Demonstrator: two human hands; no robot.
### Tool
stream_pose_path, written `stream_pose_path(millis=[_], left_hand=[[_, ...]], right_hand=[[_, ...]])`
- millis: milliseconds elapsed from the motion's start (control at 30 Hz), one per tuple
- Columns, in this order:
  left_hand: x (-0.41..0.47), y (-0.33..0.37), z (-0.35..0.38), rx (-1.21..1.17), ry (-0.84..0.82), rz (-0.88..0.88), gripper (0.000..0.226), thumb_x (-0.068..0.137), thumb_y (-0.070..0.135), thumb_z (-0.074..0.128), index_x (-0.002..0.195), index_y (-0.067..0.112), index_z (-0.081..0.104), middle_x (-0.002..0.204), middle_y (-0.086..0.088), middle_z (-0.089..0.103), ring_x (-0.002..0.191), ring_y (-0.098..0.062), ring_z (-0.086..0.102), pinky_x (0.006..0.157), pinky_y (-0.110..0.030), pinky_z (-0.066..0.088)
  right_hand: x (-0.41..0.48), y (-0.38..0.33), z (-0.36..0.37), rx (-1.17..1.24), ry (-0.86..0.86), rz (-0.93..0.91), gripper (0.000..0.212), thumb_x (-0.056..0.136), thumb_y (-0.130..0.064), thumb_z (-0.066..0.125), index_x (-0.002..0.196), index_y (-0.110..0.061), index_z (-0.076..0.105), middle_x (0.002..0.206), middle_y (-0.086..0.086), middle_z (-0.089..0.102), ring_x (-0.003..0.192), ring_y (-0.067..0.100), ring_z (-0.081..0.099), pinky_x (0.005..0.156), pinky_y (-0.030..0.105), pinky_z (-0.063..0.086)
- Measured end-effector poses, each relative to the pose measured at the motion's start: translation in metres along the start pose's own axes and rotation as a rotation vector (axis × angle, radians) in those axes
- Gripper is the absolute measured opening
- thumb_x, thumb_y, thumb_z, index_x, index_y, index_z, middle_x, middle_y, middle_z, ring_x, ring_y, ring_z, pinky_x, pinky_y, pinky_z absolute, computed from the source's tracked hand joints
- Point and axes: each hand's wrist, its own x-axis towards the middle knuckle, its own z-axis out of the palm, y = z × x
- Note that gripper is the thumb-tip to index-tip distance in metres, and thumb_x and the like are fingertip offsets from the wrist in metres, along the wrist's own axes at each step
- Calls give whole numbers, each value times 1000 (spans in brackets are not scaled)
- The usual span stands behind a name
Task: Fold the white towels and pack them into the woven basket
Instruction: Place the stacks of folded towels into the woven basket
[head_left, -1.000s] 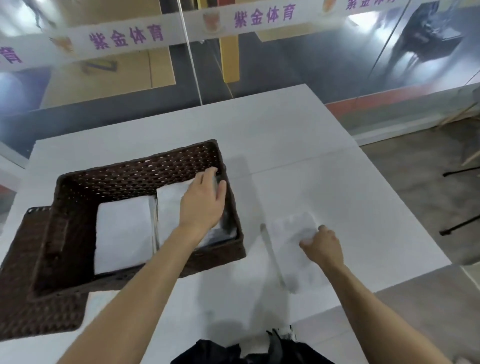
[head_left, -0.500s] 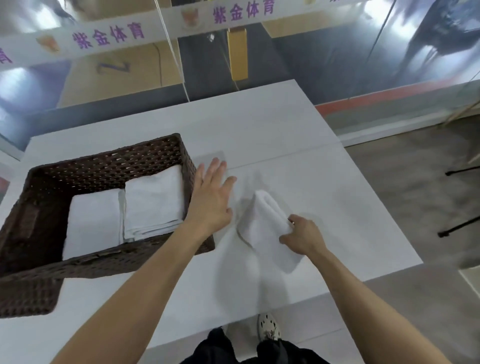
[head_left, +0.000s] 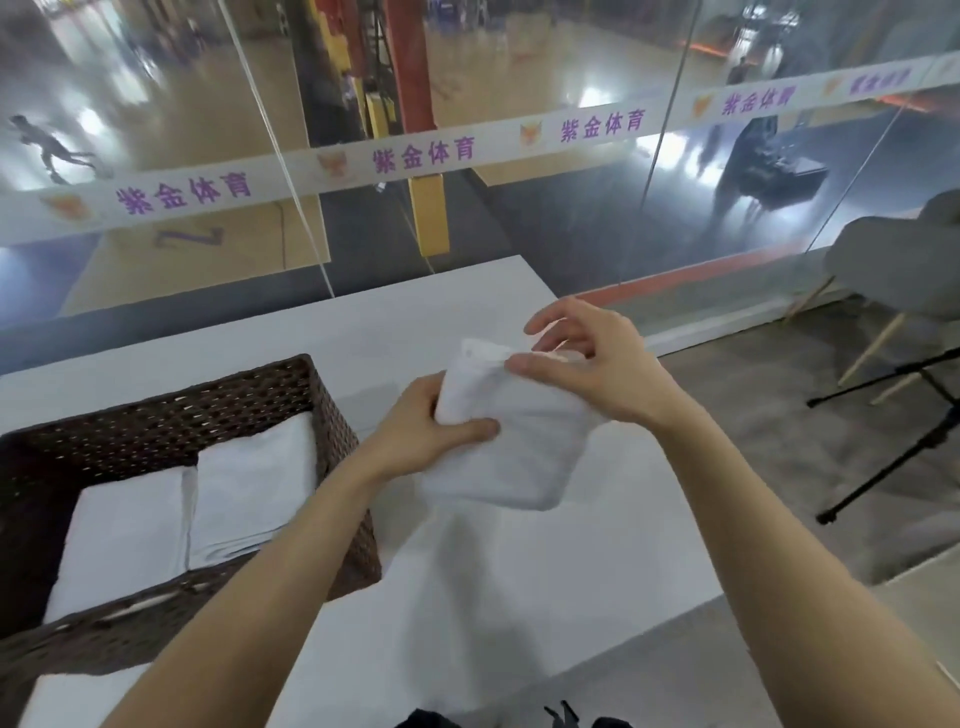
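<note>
towel (head_left: 511, 452) mid-frame, lifted for folding | left hand (head_left: 415, 434) grips edge | right hand (head_left: 597, 366) pinches corner | basket (head_left: 332, 410) lower left

White towels: three. Two lie folded side by side in the basket, the left folded towel (head_left: 124, 540) and the right folded towel (head_left: 254, 483); the third, the held towel (head_left: 519, 452), is up off the desk. Woven basket (head_left: 171, 415): one. Hands: two, left hand (head_left: 421, 436) and right hand (head_left: 597, 364), both on the held towel. Desk (head_left: 519, 597): one, white. On the floor at right: one grey chair (head_left: 893, 260), one black tripod (head_left: 904, 452). White band (head_left: 291, 174) across the glass: one; its purple four-character print repeats four times legibly, a fifth at far right too blurred to confirm.
</note>
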Motion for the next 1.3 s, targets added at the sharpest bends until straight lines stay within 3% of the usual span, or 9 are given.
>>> stream_pose_path(millis=[100,233,400,467,567,800,967,1100,1300], left_hand=[[-26,16,-45,-228,151,-1,49,77,29,91,122,21,74,119,6,81,112,-15,77,93,-32,63],[-62,20,-99,-429,376,-16,57,77,21,95,127,13,69,120,0,81,112,-22,78,87,-32,63],[-108,-3,-162,-473,737,-14,38,93,31,82,128,25,67,123,1,80,112,-24,78,89,-41,65],[-124,-21,-193,-439,833,-29,33,98,41,78,127,29,69,123,3,79,111,-22,78,91,-43,64],[-155,-64,-244,-194,930,-133,47,103,64,61,118,21,72,111,1,79,103,-20,76,91,-45,61],[-248,-245,-341,484,726,-416,35,111,43,48,136,25,64,134,-3,65,124,-23,61,109,-50,50],[-265,-293,-351,237,557,-525,62,114,29,49,170,20,23,161,-9,50,148,-29,49,120,-38,39],[-266,-296,-342,202,500,-500,72,108,22,57,169,29,20,105,4,73,93,-17,72,79,-25,52],[-265,-303,-332,69,595,-474,62,115,16,40,170,36,21,158,-1,55,139,-24,58,119,-35,42]], right_hand=[[19,10,10,659,115,252,55,104,-61,49,114,-14,76,88,7,74,74,18,68,76,36,50],[26,-16,94,793,-254,366,78,98,-75,27,127,-18,71,119,3,79,110,20,74,100,41,53],[36,-85,200,653,-357,72,70,80,-56,87,137,-26,62,127,-6,77,118,19,73,97,43,61],[43,-105,243,465,-234,-6,62,81,-42,91,134,-36,59,125,-15,75,115,8,72,99,44,61],[49,-127,299,444,-217,-64,47,96,-22,80,126,-47,55,112,-35,71,104,-14,67,85,14,55],[49,-125,429,281,-213,192,47,98,-19,70,138,-36,53,112,-13,73,86,6,72,68,29,59],[57,-129,493,482,-278,371,56,95,-20,78,144,-35,55,119,-12,76,102,14,76,88,42,63],[75,-119,532,608,-287,511,55,91,-19,83,141,-22,61,123,-2,78,110,22,76,98,45,61],[87,-51,596,50,-506,767,49,89,-25,73,129,0,60,118,12,70,105,33,72,96,49,63]])
